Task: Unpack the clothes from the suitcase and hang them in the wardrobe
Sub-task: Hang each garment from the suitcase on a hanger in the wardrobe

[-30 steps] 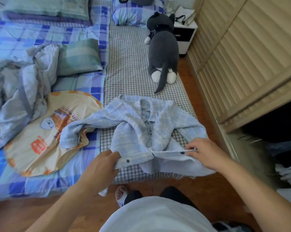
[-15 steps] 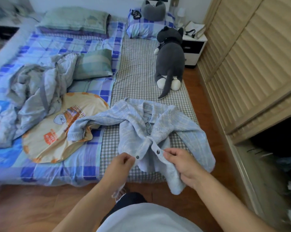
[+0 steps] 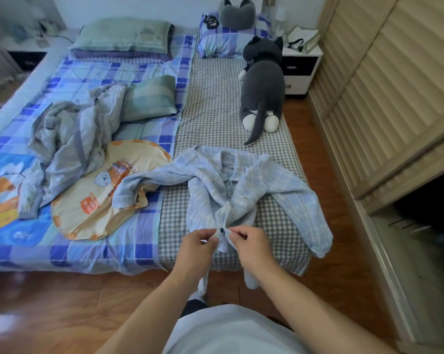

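Bed (image 3: 223, 98): checked sheet, shirt (image 3: 241, 190) at foot | your left hand (image 3: 198, 247), right hand (image 3: 251, 247): both pinch shirt placket | wardrobe (image 3: 394, 98): on your right

One camera only, up on the person's head, looking forward and down over the bed (image 3: 88, 254) from its foot end. Both forearms reach in from six o'clock, very near the lens. The pillows lie far off at twelve, the wardrobe (image 3: 394, 98) runs along three o'clock. Wide lens, edges bowed; no second view to compare.
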A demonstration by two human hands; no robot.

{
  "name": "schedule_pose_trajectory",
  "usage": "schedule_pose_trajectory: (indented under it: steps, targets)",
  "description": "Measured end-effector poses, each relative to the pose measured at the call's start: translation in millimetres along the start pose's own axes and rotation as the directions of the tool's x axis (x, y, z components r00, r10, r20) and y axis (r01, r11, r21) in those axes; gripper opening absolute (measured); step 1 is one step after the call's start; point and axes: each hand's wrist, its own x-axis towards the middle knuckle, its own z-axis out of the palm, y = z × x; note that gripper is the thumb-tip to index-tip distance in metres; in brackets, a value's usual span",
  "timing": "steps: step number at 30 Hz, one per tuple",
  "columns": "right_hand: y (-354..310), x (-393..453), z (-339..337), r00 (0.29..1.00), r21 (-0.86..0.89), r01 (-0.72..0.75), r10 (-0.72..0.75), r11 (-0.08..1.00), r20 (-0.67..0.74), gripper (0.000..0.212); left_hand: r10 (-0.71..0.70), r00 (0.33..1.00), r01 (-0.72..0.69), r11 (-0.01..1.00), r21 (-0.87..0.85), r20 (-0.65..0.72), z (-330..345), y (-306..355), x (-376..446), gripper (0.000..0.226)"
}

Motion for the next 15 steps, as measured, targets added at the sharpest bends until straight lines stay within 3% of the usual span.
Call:
schedule_pose_trajectory:
  steps: [7, 11, 13, 15]
  targets:
    - [3, 2, 1, 1.000, -0.005, -0.005, 0.005, 1.000, -0.012, 0.018, -0.017, 1.000, 0.016, 0.999, -0.039, -0.027, 9, -13, 2, 0.020]
    - [2, 2, 6, 0.999, -0.065, 0.041, -0.042, 0.997, -0.019, 0.017, -0.140, 0.985, 0.165, 0.938, -0.305, 0.103, 14, -14, 2, 0.029]
    - [3, 3, 7, 0.999, -0.027, 0.039, -0.040, 0.999, -0.018, 0.017, -0.158, 0.974, 0.215, 0.863, -0.456, 0.161, 14, -14, 2, 0.019]
    - [5, 4, 3, 1.000, 0.054, 0.016, -0.014, 0.998, -0.022, 0.017, -0.153, 0.969, 0.234, 0.828, -0.510, 0.195, 15, -17, 5, 0.023]
